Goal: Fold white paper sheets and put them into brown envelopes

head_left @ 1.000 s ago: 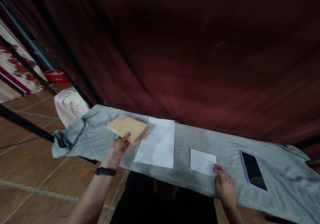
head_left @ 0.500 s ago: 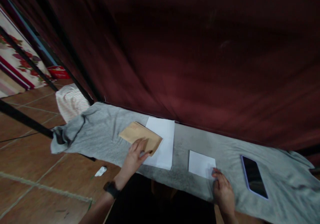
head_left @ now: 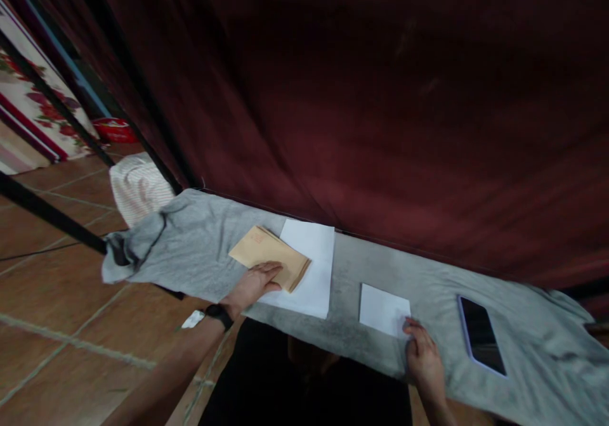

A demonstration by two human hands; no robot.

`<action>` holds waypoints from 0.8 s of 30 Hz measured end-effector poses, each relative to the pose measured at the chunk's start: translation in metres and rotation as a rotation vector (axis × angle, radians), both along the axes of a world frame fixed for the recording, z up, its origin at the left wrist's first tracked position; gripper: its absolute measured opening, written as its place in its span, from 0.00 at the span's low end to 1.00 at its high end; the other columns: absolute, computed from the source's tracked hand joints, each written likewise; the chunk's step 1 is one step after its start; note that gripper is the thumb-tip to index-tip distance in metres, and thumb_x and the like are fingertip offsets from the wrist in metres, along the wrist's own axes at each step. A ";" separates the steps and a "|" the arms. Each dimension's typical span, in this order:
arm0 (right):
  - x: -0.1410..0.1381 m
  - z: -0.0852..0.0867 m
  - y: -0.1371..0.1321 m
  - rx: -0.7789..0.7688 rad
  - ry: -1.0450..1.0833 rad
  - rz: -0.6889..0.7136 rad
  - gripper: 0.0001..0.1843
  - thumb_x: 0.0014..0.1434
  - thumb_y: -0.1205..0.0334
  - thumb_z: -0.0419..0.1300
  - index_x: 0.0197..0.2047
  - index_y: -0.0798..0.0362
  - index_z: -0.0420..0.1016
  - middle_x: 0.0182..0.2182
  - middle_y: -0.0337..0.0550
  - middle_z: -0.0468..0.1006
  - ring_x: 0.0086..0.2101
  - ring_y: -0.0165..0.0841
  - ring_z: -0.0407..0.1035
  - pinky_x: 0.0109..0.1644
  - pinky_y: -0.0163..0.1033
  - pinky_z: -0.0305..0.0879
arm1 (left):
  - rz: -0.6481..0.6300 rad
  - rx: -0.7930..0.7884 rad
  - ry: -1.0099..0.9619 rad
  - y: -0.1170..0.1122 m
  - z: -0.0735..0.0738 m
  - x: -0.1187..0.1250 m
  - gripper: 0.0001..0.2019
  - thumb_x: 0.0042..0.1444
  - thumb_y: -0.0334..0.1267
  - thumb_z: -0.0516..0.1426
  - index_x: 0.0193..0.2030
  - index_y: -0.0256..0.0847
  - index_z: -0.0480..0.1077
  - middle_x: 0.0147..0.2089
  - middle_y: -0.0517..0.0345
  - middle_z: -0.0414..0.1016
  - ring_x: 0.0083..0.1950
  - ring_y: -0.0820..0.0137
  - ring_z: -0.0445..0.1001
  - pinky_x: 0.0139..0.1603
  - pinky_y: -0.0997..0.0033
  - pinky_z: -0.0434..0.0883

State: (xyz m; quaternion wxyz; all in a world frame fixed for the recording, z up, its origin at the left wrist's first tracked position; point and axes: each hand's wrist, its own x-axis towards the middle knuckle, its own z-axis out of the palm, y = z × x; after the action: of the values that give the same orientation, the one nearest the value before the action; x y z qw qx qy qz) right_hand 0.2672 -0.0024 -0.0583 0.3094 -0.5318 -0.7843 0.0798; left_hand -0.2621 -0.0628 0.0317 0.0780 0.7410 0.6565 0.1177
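My left hand point(head_left: 259, 280) lies flat over the lower edge of a small stack of brown paper envelopes point(head_left: 266, 248), fingers stretched out on top. Faint reddish print shows on the top envelope. The stack partly covers a larger white sheet of paper point(head_left: 316, 267), resting at a slant across its left side. To the right, my right hand point(head_left: 425, 359) is at the lower right corner of a small white piece of paper point(head_left: 383, 309). Its fingers are curled, with their tips on that corner. The small paper lies flat on the grey cloth point(head_left: 347, 331).
A phone point(head_left: 483, 337) in a light purple case lies right of my right hand. Behind the cloth-covered surface hangs a dark red curtain point(head_left: 356, 128). Black poles point(head_left: 52, 213) and a striped cloth point(head_left: 140, 188) stand at the left. A white scrap point(head_left: 193, 319) lies on the tiled floor.
My left hand has flattened onto the envelopes, its fingers now lower and straighter. My right hand stays at the small paper's corner. The view has shifted slightly.
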 end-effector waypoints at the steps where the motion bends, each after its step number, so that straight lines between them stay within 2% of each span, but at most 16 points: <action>1: 0.000 0.001 0.000 -0.003 0.008 0.004 0.14 0.60 0.65 0.47 0.43 0.50 0.71 0.52 0.50 0.78 0.53 0.44 0.72 0.59 0.55 0.66 | 0.005 -0.005 -0.018 0.002 0.003 -0.002 0.23 0.63 0.46 0.60 0.63 0.43 0.71 0.66 0.48 0.72 0.66 0.59 0.71 0.68 0.59 0.65; 5: -0.001 0.004 -0.002 -0.001 0.016 0.009 0.15 0.60 0.66 0.46 0.44 0.50 0.72 0.52 0.51 0.77 0.53 0.45 0.72 0.59 0.56 0.66 | 0.011 -0.006 -0.058 0.006 0.011 -0.004 0.21 0.62 0.46 0.60 0.59 0.42 0.74 0.63 0.48 0.75 0.65 0.59 0.72 0.67 0.59 0.66; 10: -0.005 0.009 -0.005 0.019 -0.008 0.012 0.15 0.61 0.65 0.47 0.45 0.51 0.72 0.52 0.51 0.77 0.53 0.44 0.71 0.59 0.55 0.66 | -0.030 0.027 -0.106 0.006 0.016 -0.001 0.15 0.67 0.45 0.55 0.54 0.46 0.77 0.58 0.56 0.79 0.63 0.65 0.74 0.66 0.65 0.67; 12: -0.005 0.009 -0.005 0.024 -0.010 0.001 0.15 0.61 0.65 0.47 0.45 0.51 0.72 0.52 0.51 0.77 0.52 0.44 0.72 0.59 0.55 0.66 | -0.009 0.053 -0.108 0.005 0.017 0.002 0.16 0.69 0.44 0.51 0.54 0.44 0.77 0.57 0.54 0.80 0.60 0.65 0.76 0.64 0.65 0.68; 17: -0.006 0.013 -0.002 0.001 0.053 0.000 0.15 0.59 0.65 0.48 0.43 0.51 0.73 0.51 0.51 0.77 0.52 0.45 0.72 0.59 0.57 0.67 | 0.096 0.168 -0.061 -0.006 0.022 0.021 0.19 0.71 0.40 0.46 0.56 0.39 0.74 0.56 0.46 0.79 0.57 0.61 0.78 0.60 0.58 0.71; 19: -0.019 0.031 -0.002 -0.007 0.120 -0.025 0.15 0.58 0.63 0.50 0.44 0.51 0.75 0.52 0.52 0.76 0.54 0.46 0.71 0.60 0.59 0.66 | 0.114 0.316 -0.006 -0.015 0.025 0.034 0.17 0.70 0.38 0.47 0.54 0.40 0.74 0.53 0.47 0.80 0.54 0.61 0.78 0.58 0.57 0.73; 20: -0.030 0.046 -0.005 -0.009 0.175 -0.072 0.15 0.57 0.61 0.52 0.45 0.51 0.76 0.54 0.53 0.76 0.56 0.48 0.68 0.62 0.61 0.64 | 0.090 0.382 0.034 -0.019 0.027 0.042 0.16 0.70 0.37 0.47 0.54 0.40 0.74 0.51 0.47 0.81 0.52 0.60 0.79 0.56 0.57 0.73; 22: -0.061 0.089 -0.016 -0.081 0.350 -0.099 0.17 0.58 0.57 0.55 0.47 0.50 0.77 0.56 0.54 0.74 0.59 0.50 0.66 0.65 0.62 0.59 | 0.051 0.472 0.123 -0.027 0.030 0.058 0.14 0.69 0.35 0.49 0.53 0.40 0.74 0.50 0.47 0.81 0.51 0.59 0.78 0.55 0.57 0.72; 24: -0.095 0.141 -0.036 -0.296 0.572 0.014 0.17 0.61 0.53 0.56 0.49 0.48 0.78 0.57 0.51 0.75 0.60 0.49 0.66 0.66 0.61 0.58 | -0.007 0.499 0.190 -0.032 0.031 0.075 0.15 0.67 0.31 0.50 0.55 0.41 0.73 0.50 0.48 0.80 0.50 0.59 0.77 0.54 0.56 0.71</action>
State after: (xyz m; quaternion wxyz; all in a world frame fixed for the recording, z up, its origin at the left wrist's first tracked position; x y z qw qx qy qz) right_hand 0.1721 -0.0383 0.0828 0.4363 -0.5215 -0.6490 0.3413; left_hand -0.1871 -0.0945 0.0631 -0.1687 0.7475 0.6088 0.2054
